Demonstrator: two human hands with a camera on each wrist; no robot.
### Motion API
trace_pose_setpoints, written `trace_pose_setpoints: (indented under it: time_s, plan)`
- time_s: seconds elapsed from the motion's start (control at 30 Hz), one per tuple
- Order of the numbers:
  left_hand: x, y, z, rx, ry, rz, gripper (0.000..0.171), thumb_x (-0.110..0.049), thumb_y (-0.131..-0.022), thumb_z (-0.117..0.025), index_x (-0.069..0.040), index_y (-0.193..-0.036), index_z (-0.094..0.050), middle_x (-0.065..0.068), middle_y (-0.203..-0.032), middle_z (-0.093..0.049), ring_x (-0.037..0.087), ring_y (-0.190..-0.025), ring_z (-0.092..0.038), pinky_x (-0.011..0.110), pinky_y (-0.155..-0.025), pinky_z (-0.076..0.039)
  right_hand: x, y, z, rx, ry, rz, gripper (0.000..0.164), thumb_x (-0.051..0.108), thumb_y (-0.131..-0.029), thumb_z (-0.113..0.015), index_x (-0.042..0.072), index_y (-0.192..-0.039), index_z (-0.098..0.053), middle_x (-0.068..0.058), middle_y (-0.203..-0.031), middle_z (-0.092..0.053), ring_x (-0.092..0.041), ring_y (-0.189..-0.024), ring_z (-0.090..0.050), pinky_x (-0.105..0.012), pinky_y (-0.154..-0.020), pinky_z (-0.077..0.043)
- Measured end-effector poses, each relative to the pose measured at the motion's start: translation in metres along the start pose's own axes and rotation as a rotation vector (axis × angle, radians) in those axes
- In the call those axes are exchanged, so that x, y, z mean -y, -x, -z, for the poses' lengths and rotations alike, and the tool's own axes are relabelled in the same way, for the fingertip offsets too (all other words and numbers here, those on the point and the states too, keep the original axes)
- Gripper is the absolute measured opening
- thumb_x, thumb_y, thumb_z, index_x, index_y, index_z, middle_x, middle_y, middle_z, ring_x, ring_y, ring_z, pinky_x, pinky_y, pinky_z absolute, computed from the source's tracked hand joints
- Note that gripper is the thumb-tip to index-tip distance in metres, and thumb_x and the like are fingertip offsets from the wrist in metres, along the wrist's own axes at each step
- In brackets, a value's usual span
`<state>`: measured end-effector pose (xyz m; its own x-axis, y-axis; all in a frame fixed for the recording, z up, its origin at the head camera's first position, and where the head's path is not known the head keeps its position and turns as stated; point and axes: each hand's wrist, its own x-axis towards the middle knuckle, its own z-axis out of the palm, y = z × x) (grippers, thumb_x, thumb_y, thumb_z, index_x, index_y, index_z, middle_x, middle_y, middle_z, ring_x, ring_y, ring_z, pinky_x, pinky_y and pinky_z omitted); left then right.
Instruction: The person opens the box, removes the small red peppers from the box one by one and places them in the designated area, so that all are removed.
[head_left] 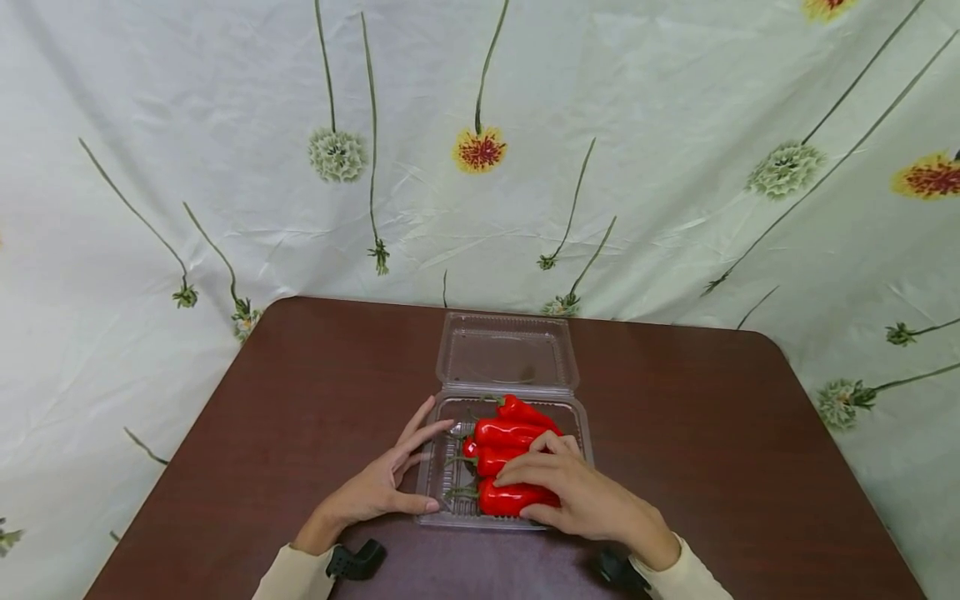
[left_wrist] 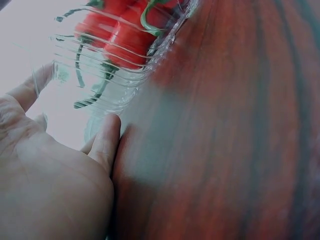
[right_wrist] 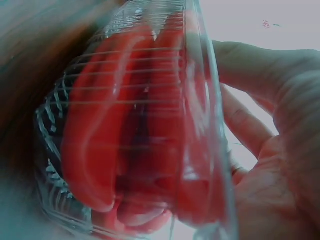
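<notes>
A clear plastic clamshell box (head_left: 587, 425) sits unfolded, its lid (head_left: 502, 358) laid back behind the base. Inside the base lie several shiny red peppers (head_left: 506, 432) with green stems pointing left. My left hand (head_left: 371, 490) rests along the box's left side, fingers spread and thumb at the near left corner. From the right, my right hand (head_left: 588, 492) reaches over the wall and grips the nearest pepper (head_left: 501, 497), with its thumb on the near side and fingers across the top. Through the ribbed wall, the right wrist view shows long red peppers (right_wrist: 100, 135) side by side.
The dark brown wooden table (head_left: 345, 358) has rounded far corners. Behind it hangs a pale cloth (head_left: 645, 108) printed with flowers. Dark bands (head_left: 356, 560) circle both wrists, over cream sleeves (head_left: 296, 575).
</notes>
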<state>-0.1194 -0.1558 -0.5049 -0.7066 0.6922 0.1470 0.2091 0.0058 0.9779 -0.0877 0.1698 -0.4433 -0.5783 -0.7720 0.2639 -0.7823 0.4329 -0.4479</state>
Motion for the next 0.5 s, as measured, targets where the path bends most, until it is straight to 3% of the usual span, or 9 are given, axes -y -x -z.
trace_pose_setpoints:
  time_s: [0.23,0.33,0.5]
  plan:
    - [-0.001,0.000,0.000,0.005,0.007,0.002,0.091,-0.006,-0.084,-0.076,-0.011,-0.159,-0.025,-0.002,-0.168,0.016,0.019,-0.153,-0.006,0.021,-0.111,-0.032,0.000,0.001,-0.002,-0.014,-0.093,-0.070,0.042,0.026,-0.086,-0.079,0.029,-0.126,-0.067,0.018,-0.121,-0.067,-0.006,-0.107,-0.048,-0.037,-0.091,-0.036]
    - [-0.001,0.000,0.000,0.001,0.008,0.001,0.091,-0.006,-0.084,-0.076,-0.011,-0.159,-0.025,-0.001,-0.168,0.016,0.014,-0.153,-0.007,0.021,-0.111,-0.032,0.003,-0.001,-0.001,-0.012,-0.089,-0.114,0.041,0.028,-0.086,-0.078,0.030,-0.125,-0.067,0.019,-0.116,-0.068,-0.005,-0.106,-0.049,-0.039,-0.092,-0.038]
    - [-0.001,0.001,0.001,0.004,0.006,0.004,0.091,-0.005,-0.084,-0.076,-0.012,-0.159,-0.025,-0.002,-0.168,0.017,0.017,-0.153,-0.004,0.021,-0.112,-0.032,0.011,-0.001,0.003,0.011,-0.063,-0.142,0.039,0.025,-0.088,-0.078,0.027,-0.125,-0.067,0.015,-0.117,-0.067,-0.007,-0.109,-0.055,-0.036,-0.098,-0.046]
